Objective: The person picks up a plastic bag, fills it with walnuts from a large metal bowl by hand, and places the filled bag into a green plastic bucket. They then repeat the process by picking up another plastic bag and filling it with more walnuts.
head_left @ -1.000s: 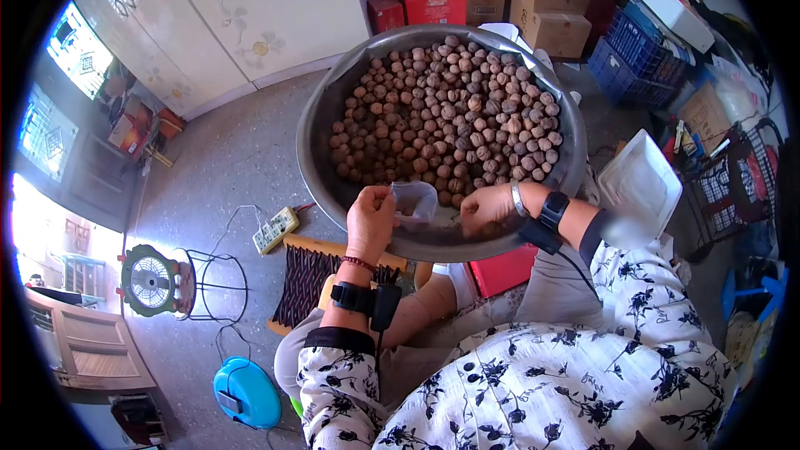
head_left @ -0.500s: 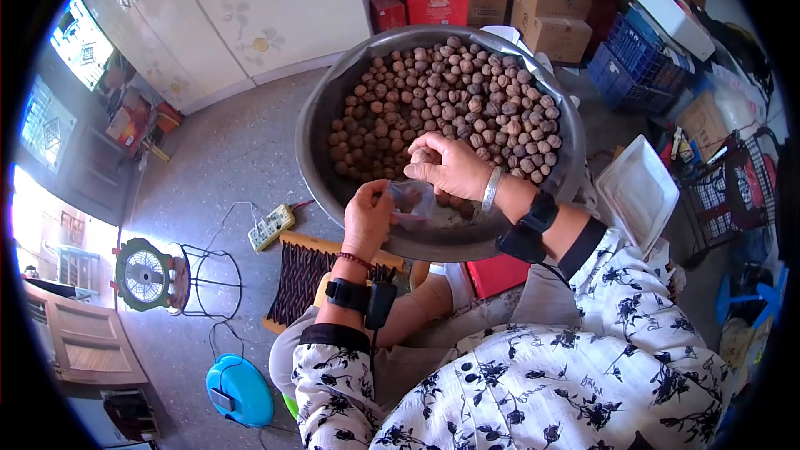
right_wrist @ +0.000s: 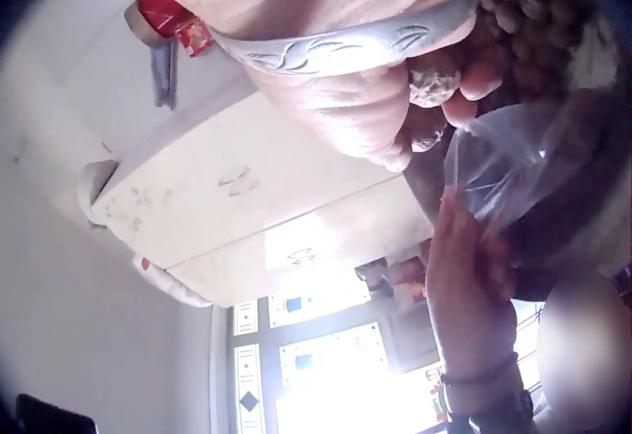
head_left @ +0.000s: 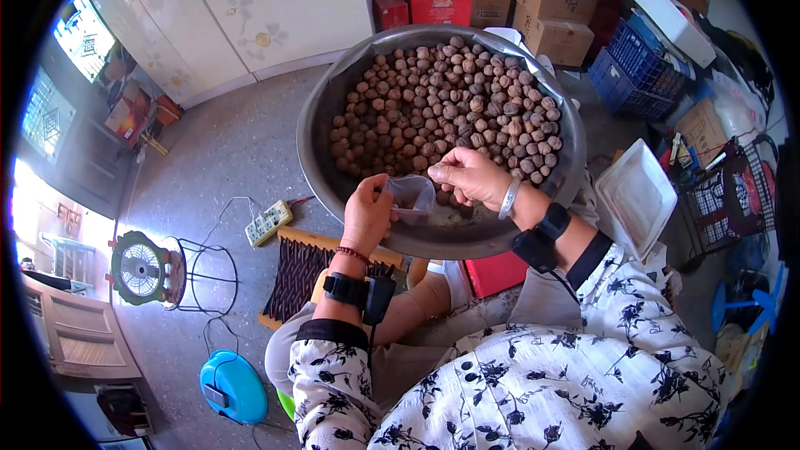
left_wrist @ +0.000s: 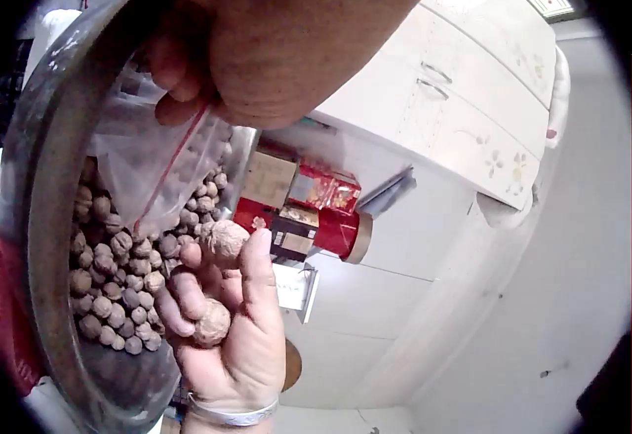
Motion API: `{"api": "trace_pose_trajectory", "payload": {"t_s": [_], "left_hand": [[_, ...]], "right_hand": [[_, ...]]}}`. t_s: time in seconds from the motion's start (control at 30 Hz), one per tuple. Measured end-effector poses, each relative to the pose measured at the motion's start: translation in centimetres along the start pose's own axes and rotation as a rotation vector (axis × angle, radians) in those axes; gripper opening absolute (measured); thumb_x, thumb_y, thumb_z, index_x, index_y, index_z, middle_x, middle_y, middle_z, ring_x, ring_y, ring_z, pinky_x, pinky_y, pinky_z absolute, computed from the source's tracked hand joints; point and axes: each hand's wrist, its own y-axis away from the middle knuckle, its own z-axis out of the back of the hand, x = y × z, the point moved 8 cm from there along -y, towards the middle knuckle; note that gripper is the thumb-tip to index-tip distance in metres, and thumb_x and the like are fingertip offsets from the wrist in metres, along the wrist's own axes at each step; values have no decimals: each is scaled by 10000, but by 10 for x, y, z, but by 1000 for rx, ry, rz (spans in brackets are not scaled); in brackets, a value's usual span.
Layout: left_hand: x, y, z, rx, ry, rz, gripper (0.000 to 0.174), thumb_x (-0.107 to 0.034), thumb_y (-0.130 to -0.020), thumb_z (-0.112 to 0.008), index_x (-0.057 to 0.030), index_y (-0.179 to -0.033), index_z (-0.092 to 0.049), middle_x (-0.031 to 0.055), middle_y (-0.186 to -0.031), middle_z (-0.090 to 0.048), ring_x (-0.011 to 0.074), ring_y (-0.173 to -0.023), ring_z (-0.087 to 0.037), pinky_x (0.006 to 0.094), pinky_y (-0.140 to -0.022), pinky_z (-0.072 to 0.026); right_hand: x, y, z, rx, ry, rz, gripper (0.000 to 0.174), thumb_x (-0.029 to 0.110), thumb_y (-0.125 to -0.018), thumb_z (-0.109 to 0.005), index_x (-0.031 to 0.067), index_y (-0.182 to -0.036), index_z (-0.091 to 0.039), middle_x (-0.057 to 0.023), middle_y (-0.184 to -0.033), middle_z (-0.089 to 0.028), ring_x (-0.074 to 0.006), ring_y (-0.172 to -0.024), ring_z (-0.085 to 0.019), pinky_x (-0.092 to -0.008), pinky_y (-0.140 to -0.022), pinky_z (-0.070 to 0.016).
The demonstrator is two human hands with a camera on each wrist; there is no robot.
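A wide metal basin (head_left: 313,142) holds a heap of walnuts (head_left: 454,104). My left hand (head_left: 367,215) pinches the edge of a clear plastic bag (head_left: 419,210) over the basin's near side. The bag's mouth gapes toward the right hand, and a red line along its edge shows in the left wrist view. My right hand (head_left: 477,180) is just right of the bag, above the heap. Its curled fingers hold walnuts: one walnut (left_wrist: 225,242) sits at the thumb tip, another walnut (left_wrist: 210,323) against the palm.
A red box (head_left: 498,277) lies beneath the basin's near rim. To the right is a white tray (head_left: 637,198), with blue crates (head_left: 631,67) behind it. Cardboard boxes (head_left: 554,33) are stacked beyond the basin. A power strip (head_left: 269,223) and a fan (head_left: 140,269) are on the left.
From low in the basin right of the bag, my right hand rose over the heap with walnuts, then shifted slightly right and down beside the bag's mouth. The left hand keeps its hold.
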Motion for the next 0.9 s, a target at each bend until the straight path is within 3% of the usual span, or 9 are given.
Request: {"api": "trace_pose_trajectory", "payload": {"t_s": [0.1,0.23,0.27,0.43,0.53,0.67,0.73,0.83,0.9], "left_hand": [[0,-1,0,12,18,-4,372,-159,-949,-527,-34,-1299,-545,41,-699,-623,103,-520,-548,244,-439,-439],[1,-2,0,1,-2,-6,377,-157,-946,-529,-34,-1302,-544,41,-702,-625,102,-528,-552,241,-444,-442],[1,-2,0,3,4,0,378,-155,-945,-529,-34,-1303,-545,41,-705,-627,102,-533,-555,241,-444,-443],[1,-1,0,2,6,16,379,-150,-944,-529,-33,-1304,-546,43,-710,-631,103,-541,-560,243,-443,-445],[2,-2,-1,13,9,0,383,-148,-944,-528,-37,-1310,-542,45,-717,-631,103,-537,-557,245,-439,-443],[2,-2,-1,19,-2,3,389,-148,-947,-528,-42,-1321,-536,50,-722,-630,104,-533,-551,247,-435,-441],[3,-1,-1,26,7,4,391,-149,-947,-530,-44,-1324,-534,51,-719,-628,104,-532,-549,247,-433,-440],[3,-2,-1,22,6,-5,390,-151,-947,-533,-43,-1322,-535,50,-703,-623,103,-521,-542,245,-429,-437],[1,-1,-2,30,10,3,384,-150,-969,-531,-37,-1335,-512,26,-672,-591,73,-486,-496,221,-420,-414]], "right_hand": [[8,-1,-9,12,10,43,423,399,-881,-724,21,-991,-568,-22,-714,-591,-63,-458,-503,-215,-379,-390],[17,-5,-25,10,75,63,376,367,-916,-695,22,-1015,-582,-24,-738,-588,-42,-456,-475,-194,-386,-366],[29,-5,-31,59,130,194,428,407,-911,-693,22,-1050,-568,-27,-754,-581,-46,-472,-481,-194,-394,-373],[30,-4,-31,89,24,205,527,495,-903,-668,31,-1110,-526,-40,-790,-568,-72,-533,-523,-206,-434,-417],[-5,-9,-6,-8,-388,-117,451,496,-921,-641,59,-1013,-575,-43,-796,-598,-109,-581,-577,-263,-531,-497],[-18,-4,6,38,-477,-161,324,363,-941,-659,44,-933,-606,-45,-805,-612,-146,-701,-624,-317,-686,-547],[-19,-4,3,125,-532,-116,200,210,-934,-666,25,-957,-594,-55,-856,-619,-178,-778,-635,-351,-771,-558],[-21,-2,2,103,-531,-88,105,81,-898,-661,25,-922,-575,-55,-830,-606,-186,-771,-626,-377,-773,-568],[-20,-1,0,99,-488,-63,133,100,-912,-657,23,-972,-566,-64,-898,-613,-188,-797,-633,-364,-780,-566]]}}
